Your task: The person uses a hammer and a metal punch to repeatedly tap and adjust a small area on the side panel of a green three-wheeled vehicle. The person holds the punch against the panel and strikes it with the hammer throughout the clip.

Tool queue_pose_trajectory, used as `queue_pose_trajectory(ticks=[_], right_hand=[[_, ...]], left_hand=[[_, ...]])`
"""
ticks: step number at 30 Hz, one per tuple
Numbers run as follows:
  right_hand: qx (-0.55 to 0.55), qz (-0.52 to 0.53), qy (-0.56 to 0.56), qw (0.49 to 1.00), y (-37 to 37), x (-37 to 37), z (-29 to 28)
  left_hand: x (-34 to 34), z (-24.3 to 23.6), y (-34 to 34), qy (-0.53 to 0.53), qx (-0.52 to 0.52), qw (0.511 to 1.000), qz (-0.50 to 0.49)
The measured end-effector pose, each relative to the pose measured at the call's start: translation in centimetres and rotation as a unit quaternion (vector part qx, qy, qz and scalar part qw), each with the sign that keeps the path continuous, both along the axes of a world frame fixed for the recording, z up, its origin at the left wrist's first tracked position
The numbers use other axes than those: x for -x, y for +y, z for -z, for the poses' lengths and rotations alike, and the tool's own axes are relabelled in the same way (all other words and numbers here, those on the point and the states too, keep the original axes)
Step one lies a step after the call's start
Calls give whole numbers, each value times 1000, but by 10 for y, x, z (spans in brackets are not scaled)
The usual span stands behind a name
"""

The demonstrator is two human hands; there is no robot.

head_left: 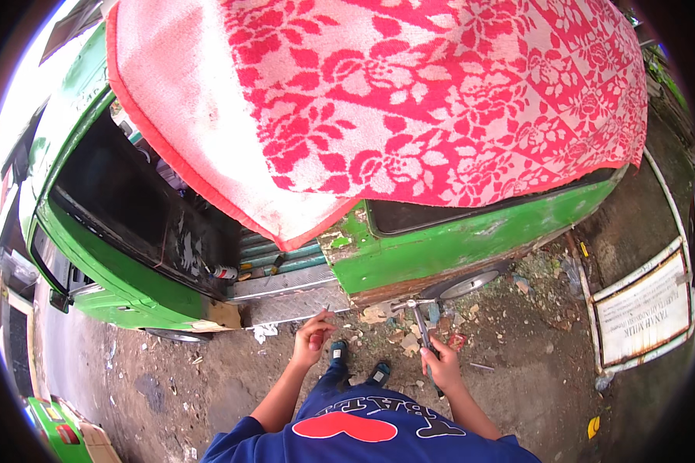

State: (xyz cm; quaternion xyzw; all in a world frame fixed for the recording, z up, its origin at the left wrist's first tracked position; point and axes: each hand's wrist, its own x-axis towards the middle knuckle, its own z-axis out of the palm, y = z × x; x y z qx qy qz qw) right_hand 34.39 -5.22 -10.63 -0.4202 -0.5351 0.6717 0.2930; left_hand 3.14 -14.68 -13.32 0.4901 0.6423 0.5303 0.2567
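Note:
My right hand (444,366) is wrapped round the dark handle of a hammer (420,322). Its metal head points away from me, toward the van's side. My left hand (312,340) is closed, held up in front of the open doorway. A thin tip seems to poke out past its fingers, too small to name. Ahead of both hands stands a green van (440,245) with chipped, rusty paint along its lower edge. Neither hand touches the van. The metal door sill (297,301) lies just beyond my left hand.
A red and pink flowered blanket (440,100) drapes over the van's roof and side. Inside the doorway lie a spray can (224,272) and small tools. Rubble (398,312) litters the ground by the wheel. A white-framed sign (642,312) stands at right; another green vehicle (66,432) at lower left.

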Motion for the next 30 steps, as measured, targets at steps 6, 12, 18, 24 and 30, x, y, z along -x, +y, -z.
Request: queue_pose_trajectory(ticks=[6, 12, 18, 24, 30], right_hand=[[51, -96, -80, 991, 11, -3, -14], [-3, -90, -21, 996, 11, 22, 15], [-60, -47, -19, 997, 19, 27, -3], [-45, -34, -12, 998, 12, 9, -12], [-40, -10, -45, 998, -3, 1, -4]], left_hand=[[-3, -25, -32, 39, 20, 999, -14], [0, -16, -26, 28, -14, 1000, 2], [4, -27, -21, 35, -22, 998, 39], [24, -38, -39, 76, 11, 992, 100], [9, -11, -33, -40, -87, 995, -1]])
